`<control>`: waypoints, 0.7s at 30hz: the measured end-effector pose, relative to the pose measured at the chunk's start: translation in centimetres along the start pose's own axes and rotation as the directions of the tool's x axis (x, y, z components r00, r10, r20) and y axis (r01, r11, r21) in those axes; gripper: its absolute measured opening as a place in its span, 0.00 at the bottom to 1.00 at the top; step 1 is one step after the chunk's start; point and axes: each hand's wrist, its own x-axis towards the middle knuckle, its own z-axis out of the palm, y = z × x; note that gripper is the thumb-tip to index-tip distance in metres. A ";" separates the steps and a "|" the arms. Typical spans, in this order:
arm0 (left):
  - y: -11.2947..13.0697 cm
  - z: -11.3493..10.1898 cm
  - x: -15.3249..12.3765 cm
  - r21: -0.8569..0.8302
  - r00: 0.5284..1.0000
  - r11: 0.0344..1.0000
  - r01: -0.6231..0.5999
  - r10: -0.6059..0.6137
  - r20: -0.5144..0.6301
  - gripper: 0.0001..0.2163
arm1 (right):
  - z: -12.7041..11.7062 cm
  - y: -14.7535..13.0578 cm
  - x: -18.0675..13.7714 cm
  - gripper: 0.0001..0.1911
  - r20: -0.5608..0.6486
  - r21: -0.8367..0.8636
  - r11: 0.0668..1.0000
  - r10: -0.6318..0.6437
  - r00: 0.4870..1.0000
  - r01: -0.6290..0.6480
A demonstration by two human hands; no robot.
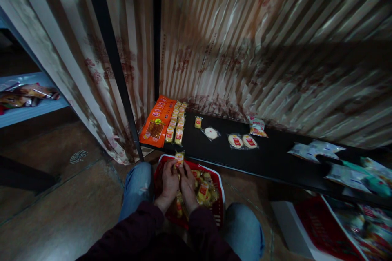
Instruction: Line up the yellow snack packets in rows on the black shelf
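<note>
My left hand and my right hand are side by side over a red basket between my knees. Together their fingers pinch one small yellow snack packet, held upright just above the basket's far rim. The basket holds several more yellow packets. Just beyond it runs a low black shelf. On the shelf's left end lie orange packs and two rows of small yellow packets.
Farther along the shelf lie a single yellow packet, round white wrapped cakes, a red-white pouch and pale bags at right. A black upright post stands left. Another shelf with snacks is far left; a printed box sits lower right.
</note>
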 end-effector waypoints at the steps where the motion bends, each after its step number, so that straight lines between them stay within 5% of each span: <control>1: 0.0 0.0 0.1 -0.001 1.000 1.000 -0.003 0.003 0.002 0.12 | 0.1 -0.2 0.1 0.28 0.008 -0.003 1.000 0.011 1.000 -0.011; 21: 0.6 -0.4 1.2 0.012 0.999 1.000 -0.004 0.003 0.046 0.15 | 1.8 -0.6 2.0 0.27 0.020 0.138 0.990 0.011 1.000 -0.014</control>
